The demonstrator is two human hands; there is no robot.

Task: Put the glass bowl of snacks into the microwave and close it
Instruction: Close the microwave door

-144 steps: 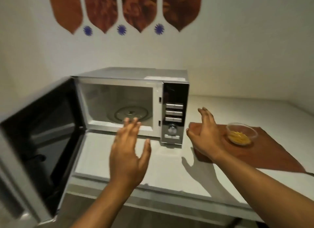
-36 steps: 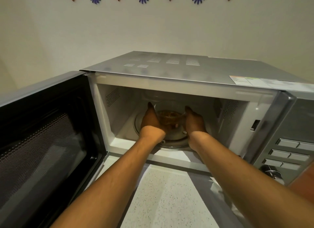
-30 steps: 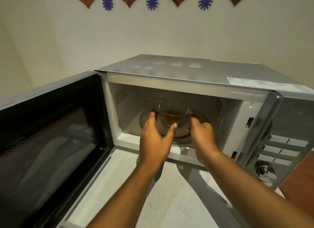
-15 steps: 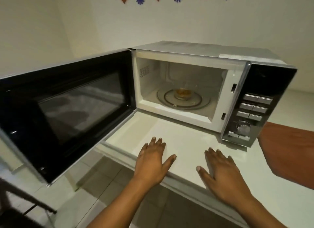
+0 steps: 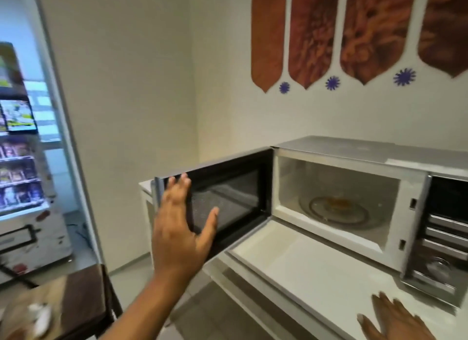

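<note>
A pale wall (image 5: 141, 86) is filling most of the view, carrying tall rust-brown decals (image 5: 310, 35) with small blue flower shapes (image 5: 332, 83) beneath them. At the far left a vending machine (image 5: 20, 162) is glowing behind a glass partition; its shelves and printed panels are too blurred for any writing to be read. The white counter (image 5: 316, 276) is supporting the microwave (image 5: 354, 157), whose door (image 5: 228, 200) is standing wide open to the left. A pale sticker on the microwave's top is showing no legible text, and the buttons and dial on the control panel (image 5: 445, 238) are likewise showing no readable labels. A dark wooden table corner (image 5: 78, 294) is sitting at the lower left.

The left hand (image 5: 181, 230) is reaching up with fingers spread, its fingertips touching the outer edge of the open door, gripping nothing. The right hand (image 5: 395, 322) is lying flat and open on the counter in front of the control panel, empty.

The glass bowl of snacks (image 5: 336, 202) is sitting inside the microwave cavity on the round turntable (image 5: 339, 210), showing as an orange-brown blur through the glass.
</note>
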